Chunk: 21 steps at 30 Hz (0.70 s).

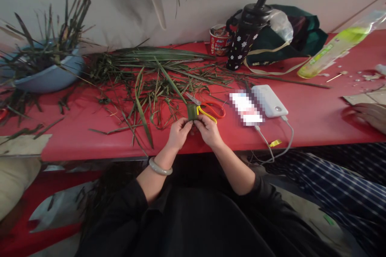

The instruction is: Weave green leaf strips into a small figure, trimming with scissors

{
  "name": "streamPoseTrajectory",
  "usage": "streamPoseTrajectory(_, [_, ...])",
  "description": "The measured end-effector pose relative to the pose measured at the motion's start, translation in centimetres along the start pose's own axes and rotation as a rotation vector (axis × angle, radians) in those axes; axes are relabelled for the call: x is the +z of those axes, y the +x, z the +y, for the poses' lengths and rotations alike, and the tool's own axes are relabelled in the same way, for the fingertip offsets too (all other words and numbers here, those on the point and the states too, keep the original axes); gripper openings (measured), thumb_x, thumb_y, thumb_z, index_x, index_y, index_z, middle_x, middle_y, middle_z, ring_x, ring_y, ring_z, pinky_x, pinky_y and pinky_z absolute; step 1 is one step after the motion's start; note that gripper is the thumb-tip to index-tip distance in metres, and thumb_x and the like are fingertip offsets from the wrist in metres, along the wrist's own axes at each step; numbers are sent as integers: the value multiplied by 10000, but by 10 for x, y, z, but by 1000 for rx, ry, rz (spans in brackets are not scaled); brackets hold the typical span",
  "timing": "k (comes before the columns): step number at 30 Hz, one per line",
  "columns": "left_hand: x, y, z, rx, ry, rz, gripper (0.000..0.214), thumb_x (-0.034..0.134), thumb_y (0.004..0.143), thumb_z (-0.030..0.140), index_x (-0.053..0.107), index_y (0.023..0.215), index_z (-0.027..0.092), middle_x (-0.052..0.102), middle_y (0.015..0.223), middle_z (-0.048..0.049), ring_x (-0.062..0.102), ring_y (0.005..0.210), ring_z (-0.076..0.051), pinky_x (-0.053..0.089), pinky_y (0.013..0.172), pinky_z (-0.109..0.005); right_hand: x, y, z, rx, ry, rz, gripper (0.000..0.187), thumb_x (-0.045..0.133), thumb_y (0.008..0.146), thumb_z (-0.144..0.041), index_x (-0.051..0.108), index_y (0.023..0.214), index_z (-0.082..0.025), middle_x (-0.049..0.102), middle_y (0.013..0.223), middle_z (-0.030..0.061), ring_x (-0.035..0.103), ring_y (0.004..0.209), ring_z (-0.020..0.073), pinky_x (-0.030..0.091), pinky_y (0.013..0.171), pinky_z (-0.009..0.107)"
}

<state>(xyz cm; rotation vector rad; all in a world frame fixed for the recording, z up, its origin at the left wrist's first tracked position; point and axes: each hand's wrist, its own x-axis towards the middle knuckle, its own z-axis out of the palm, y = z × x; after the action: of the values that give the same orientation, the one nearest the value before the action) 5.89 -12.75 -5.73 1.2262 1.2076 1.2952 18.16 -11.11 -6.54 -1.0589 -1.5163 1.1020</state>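
Note:
My left hand (179,132) and my right hand (208,129) are closed together on a small folded piece of green leaf (191,112) at the near edge of the red table (313,116). A pale bangle (159,167) sits on my left wrist. Scissors with orange and yellow handles (209,110) lie on the table just behind my right hand. Long green leaves and cuttings (144,76) are spread over the table behind and to the left of my hands.
A blue basin (50,74) of leaves stands far left. A phone (246,108) and a white power bank (269,100) with cables lie to the right. Behind them are a noodle cup (219,40), a dark flowered bottle (244,36) and a green bag (297,34). Another person's hand (372,116) rests at the right edge.

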Motion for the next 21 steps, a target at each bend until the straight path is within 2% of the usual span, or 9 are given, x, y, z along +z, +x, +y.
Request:
streamPoseTrajectory(6, [2,1,-4,-16,-86,54,145,571,708,298,555,706,154,535,529,45,481,436,-65,395,453,-198,0,2,-4,-22,-4,-12,145,491,762,-284,564,842,-187,583,731,1,549,647,125,475,630,259])
streamPoseTrajectory(11, [3,0,-1,-39,-175,83,175,602,678,294,553,781,161,554,581,47,480,415,-55,403,421,-194,1,2,-4,-24,0,-7,138,465,775,-277,554,844,-197,567,697,-7,545,626,123,480,617,260])
streamPoseTrajectory(16, [3,0,-1,-68,-189,89,184,609,669,302,546,750,149,561,586,38,483,407,-51,395,398,-181,2,1,-2,13,41,-12,134,480,768,-300,553,820,-201,572,689,-6,554,609,123,494,594,262])
streamPoseTrajectory(21, [1,1,-2,-80,-200,96,172,602,676,300,544,720,145,550,564,44,475,391,-44,385,391,-173,1,0,-2,17,3,-17,151,523,742,-292,563,849,-194,606,741,6,581,652,134,506,651,288])
